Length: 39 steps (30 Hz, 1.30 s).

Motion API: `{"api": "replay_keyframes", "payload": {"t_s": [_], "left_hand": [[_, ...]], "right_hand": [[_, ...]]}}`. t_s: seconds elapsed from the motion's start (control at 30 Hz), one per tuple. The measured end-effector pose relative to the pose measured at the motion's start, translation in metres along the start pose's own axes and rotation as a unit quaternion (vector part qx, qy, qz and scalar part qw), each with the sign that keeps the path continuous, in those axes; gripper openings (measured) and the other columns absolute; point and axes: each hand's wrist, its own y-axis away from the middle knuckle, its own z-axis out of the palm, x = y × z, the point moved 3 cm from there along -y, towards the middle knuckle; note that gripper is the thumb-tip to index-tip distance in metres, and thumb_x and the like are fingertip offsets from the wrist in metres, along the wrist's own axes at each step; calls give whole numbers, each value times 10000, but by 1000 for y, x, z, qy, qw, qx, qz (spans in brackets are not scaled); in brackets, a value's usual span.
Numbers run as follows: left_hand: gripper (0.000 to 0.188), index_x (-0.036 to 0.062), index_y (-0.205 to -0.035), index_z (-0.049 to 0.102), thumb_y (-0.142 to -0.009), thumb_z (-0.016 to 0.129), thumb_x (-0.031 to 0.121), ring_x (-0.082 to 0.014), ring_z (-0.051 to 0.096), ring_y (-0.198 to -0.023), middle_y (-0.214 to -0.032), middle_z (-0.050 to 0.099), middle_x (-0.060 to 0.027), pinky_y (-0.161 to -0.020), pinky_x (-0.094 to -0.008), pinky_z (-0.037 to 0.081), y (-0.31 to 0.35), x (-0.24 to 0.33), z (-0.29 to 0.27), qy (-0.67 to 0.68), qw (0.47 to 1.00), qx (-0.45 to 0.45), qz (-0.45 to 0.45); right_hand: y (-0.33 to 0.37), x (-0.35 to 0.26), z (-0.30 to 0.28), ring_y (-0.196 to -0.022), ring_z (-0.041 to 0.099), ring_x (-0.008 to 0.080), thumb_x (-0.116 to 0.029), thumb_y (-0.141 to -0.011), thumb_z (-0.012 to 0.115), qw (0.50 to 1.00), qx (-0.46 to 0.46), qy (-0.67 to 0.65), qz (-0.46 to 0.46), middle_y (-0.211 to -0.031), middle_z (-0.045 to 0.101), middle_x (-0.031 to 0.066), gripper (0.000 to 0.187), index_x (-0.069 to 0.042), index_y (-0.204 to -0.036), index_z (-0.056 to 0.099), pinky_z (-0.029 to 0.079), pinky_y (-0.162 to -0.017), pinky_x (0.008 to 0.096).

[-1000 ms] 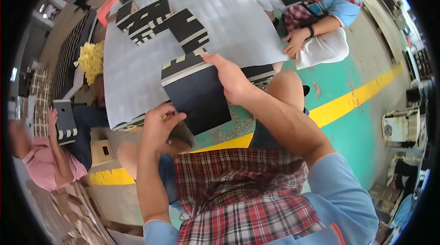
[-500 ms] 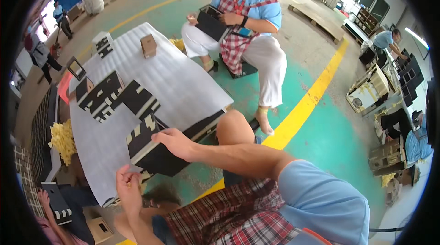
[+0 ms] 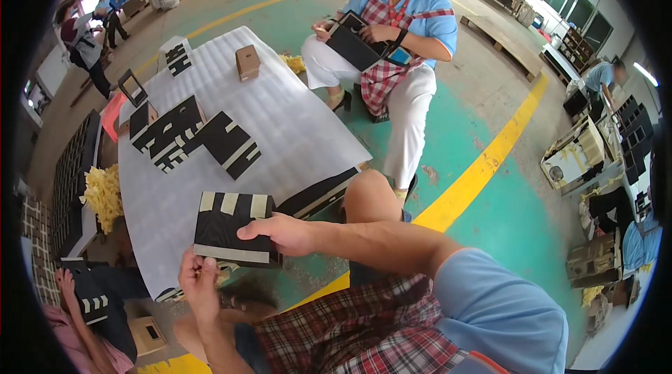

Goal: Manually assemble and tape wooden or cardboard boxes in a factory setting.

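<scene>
A black box (image 3: 222,225) with cream tape strips along its edges is held over the near end of the table. My right hand (image 3: 288,234) grips its right side, thumb lying on the black face. At the lower left corner, beside the long front strip, my left hand (image 3: 199,281) pinches the edge with thumb and fingers. Farther off on the white foam-covered table (image 3: 301,129) lie a taped black panel-like box (image 3: 229,144) and a group of taped black boxes (image 3: 168,132).
A small brown box (image 3: 247,64) and a black open frame (image 3: 131,87) stand toward the table's far end. Crumpled yellow tape (image 3: 103,195) is heaped at the left edge. Across the table a seated co-worker (image 3: 399,31) holds a black box (image 3: 355,43). Another person's hand (image 3: 66,288) is at lower left.
The held box has turned, so its strips now run across the far and near edges of its upper face. My right thumb now lies on that face. The view has shifted slightly.
</scene>
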Motion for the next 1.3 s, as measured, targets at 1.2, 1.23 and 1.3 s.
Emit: {"api": "replay_keyframes", "payload": {"t_s": [1.2, 1.23, 1.3], "left_hand": [[336, -22, -1105, 664, -964, 533, 252, -159, 644, -899, -955, 714, -77, -841, -315, 503, 7, -10, 42, 0, 967, -115, -228], [327, -24, -1090, 660, -963, 526, 246, -157, 640, -883, -951, 713, -78, -835, -311, 500, 5, -11, 42, 6, 966, -131, -224], [311, -28, -1040, 643, -958, 516, 243, -154, 623, -829, -934, 708, -81, -798, -304, 495, 5, -6, 44, -5, 964, -140, -224]], "right_hand": [[-5, 12, 6, -992, 632, 122, -138, -952, 689, 945, 117, 282, -118, -1089, 689, 36, 254, 1, -1164, 672, 540, -841, 333], [-6, 13, 7, -979, 635, 121, -128, -956, 684, 941, 122, 289, -125, -1084, 692, 34, 254, 4, -1171, 668, 539, -837, 331], [-8, 16, 6, -956, 643, 126, -116, -956, 684, 940, 129, 289, -128, -1079, 698, 31, 274, 2, -1201, 653, 538, -838, 332]]}}
